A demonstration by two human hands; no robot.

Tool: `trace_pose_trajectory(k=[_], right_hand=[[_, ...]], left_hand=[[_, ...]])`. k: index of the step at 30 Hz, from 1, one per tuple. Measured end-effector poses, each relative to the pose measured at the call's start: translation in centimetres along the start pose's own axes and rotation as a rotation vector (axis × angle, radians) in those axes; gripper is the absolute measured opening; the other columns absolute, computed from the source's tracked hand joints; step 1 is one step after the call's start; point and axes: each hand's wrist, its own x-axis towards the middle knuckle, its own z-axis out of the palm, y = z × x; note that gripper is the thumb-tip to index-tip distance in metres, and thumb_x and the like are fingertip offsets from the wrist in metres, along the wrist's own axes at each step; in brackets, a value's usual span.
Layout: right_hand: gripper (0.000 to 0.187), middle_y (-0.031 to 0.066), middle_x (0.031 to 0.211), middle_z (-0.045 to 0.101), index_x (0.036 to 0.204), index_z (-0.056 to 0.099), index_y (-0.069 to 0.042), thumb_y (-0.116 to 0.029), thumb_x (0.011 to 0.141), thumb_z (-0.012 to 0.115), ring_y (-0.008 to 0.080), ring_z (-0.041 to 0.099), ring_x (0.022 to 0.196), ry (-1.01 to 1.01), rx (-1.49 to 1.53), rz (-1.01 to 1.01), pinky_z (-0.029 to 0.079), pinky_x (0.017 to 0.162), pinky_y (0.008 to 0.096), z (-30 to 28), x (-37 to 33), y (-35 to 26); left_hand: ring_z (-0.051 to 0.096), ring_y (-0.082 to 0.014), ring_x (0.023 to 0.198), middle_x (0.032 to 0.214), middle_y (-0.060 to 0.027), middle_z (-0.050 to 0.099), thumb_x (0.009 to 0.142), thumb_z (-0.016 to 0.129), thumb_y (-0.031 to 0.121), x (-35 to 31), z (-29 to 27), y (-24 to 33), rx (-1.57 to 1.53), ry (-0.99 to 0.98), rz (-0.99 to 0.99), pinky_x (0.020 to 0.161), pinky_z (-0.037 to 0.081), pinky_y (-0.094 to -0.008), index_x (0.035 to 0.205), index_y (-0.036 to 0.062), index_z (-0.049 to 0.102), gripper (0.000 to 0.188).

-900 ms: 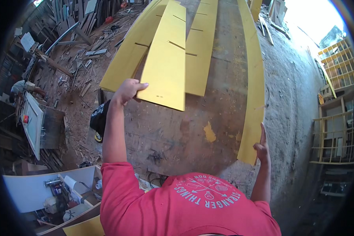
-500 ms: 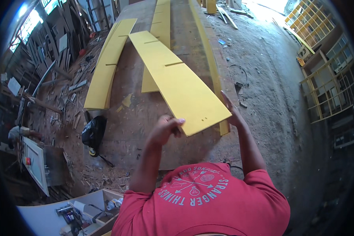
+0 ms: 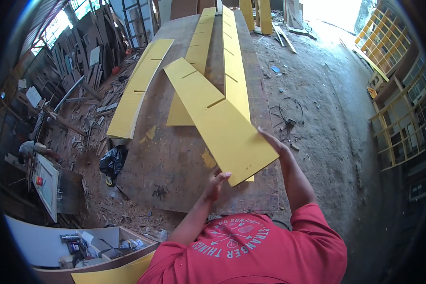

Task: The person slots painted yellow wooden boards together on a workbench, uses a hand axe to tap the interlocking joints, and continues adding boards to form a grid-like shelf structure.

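Note:
A long yellow board with narrow slots cut in from one edge and small holes near its close end slants up and away in front of me. My left hand grips its near left corner, thumb on top. On the right edge close to that end is my right hand, its fingers partly hidden by the board. Beneath and beyond, a second slotted yellow board runs lengthwise along the worktable. Another slotted yellow board lies left of it, partly covered by the held one.
A stack of yellow boards lies on the table's left side. By the left edge sits a black plastic bag. An open box with tools stands at lower left. Scrap wood covers the left floor; yellow lattice frames lean at right.
The held board's near end has come closer to me, both hands with it. The long board on the right, seen edge-on before, now shows its slotted face. My view has tipped upward.

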Motion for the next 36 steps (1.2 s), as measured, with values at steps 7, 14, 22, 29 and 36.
trace_pose_trajectory(k=[7, 14, 22, 29, 36], right_hand=[[0.03, 0.0051, 0.101, 0.074, 0.122, 0.071, 0.001, -0.025, 0.107, 0.068, 0.0143, 0.069, 0.088, 0.031, -0.513, 0.123, 0.055, 0.078, 0.033, 0.8, -1.3, -2.6], [0.056, 0.0373, 0.119, 0.07, 0.116, 0.071, 0.005, -0.047, 0.112, 0.049, 0.0534, 0.066, 0.118, 0.573, -1.027, -0.061, 0.051, 0.101, 0.0575, 0.2, 0.6, 2.7], [0.066, 0.0392, 0.125, 0.069, 0.12, 0.069, 0.006, -0.055, 0.112, 0.046, 0.0551, 0.066, 0.121, 0.619, -1.074, 0.015, 0.051, 0.103, 0.0607, 0.6, -5.1, 2.8], [0.087, 0.0317, 0.13, 0.071, 0.14, 0.062, 0.002, -0.073, 0.096, 0.064, 0.047, 0.068, 0.125, 0.583, -1.248, 0.104, 0.052, 0.107, 0.0532, 0.9, -13.6, 1.5], [0.111, 0.0343, 0.171, 0.029, 0.166, 0.034, 0.0, -0.064, 0.087, 0.079, 0.0507, 0.024, 0.162, 0.615, -1.717, -0.177, 0.026, 0.128, 0.0633, 4.3, -14.9, 7.2]], left_hand=[[0.066, -0.0218, 0.127, 0.134, -0.0127, 0.072, 0.099, 0.078, 0.031, 0.6, 2.1, -4.8, -0.188, 0.295, -0.034, 0.114, 0.046, -0.0367, 0.135, -0.0072, 0.068, 0.054], [0.073, -0.019, 0.11, 0.122, -0.0127, 0.077, 0.1, 0.078, 0.043, 2.6, 2.7, -6.9, -0.106, 0.332, -0.182, 0.101, 0.053, -0.0326, 0.123, -0.0092, 0.071, 0.058], [0.072, -0.0192, 0.109, 0.123, -0.0154, 0.076, 0.092, 0.091, 0.036, 3.0, -1.1, -7.7, 0.024, 0.421, -0.13, 0.102, 0.054, -0.0344, 0.129, -0.009, 0.068, 0.062], [0.073, -0.0197, 0.101, 0.119, -0.0184, 0.077, 0.087, 0.094, 0.042, 1.1, 0.2, -8.5, 0.158, 0.417, -0.323, 0.088, 0.06, -0.0355, 0.126, -0.0093, 0.069, 0.069], [0.076, -0.0228, 0.089, 0.102, -0.0201, 0.08, 0.087, 0.094, 0.044, 0.6, 0.8, -8.5, 0.694, 0.26, -0.245, 0.077, 0.062, -0.0379, 0.114, -0.0104, 0.072, 0.065]])
